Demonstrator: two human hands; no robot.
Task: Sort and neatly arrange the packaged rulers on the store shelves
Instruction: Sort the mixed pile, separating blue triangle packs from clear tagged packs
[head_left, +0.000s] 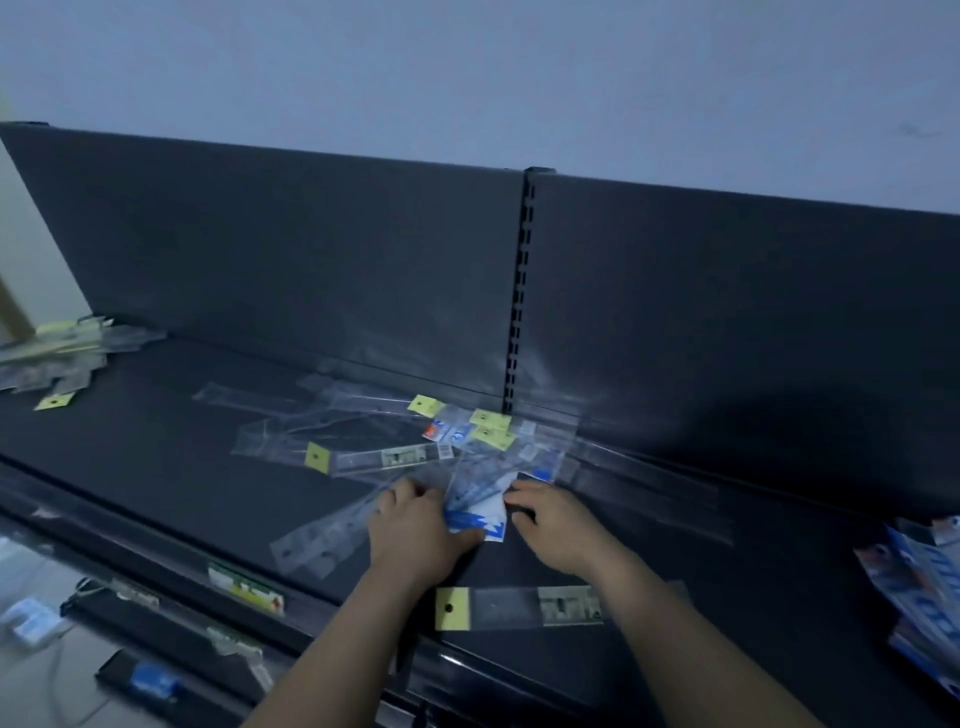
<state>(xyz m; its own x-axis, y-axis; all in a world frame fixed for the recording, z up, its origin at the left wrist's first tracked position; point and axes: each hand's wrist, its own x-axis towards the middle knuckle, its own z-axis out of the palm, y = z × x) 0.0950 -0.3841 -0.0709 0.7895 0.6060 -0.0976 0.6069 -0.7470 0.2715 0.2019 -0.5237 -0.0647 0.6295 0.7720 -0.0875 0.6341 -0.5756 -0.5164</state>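
Observation:
A loose heap of clear-packaged rulers with yellow and blue header cards lies on the dark shelf near the back panel. My left hand and my right hand both grip a small bundle of blue-and-white carded rulers at the heap's front edge. One yellow-carded ruler lies flat between my forearms by the shelf's front edge. Clear rulers stick out to the left of my left hand.
Another ruler pile sits at the shelf's far left. A stack of blue packages lies at the right edge. The slotted upright divides the back panel. Price labels line the front rail; lower shelves show below left.

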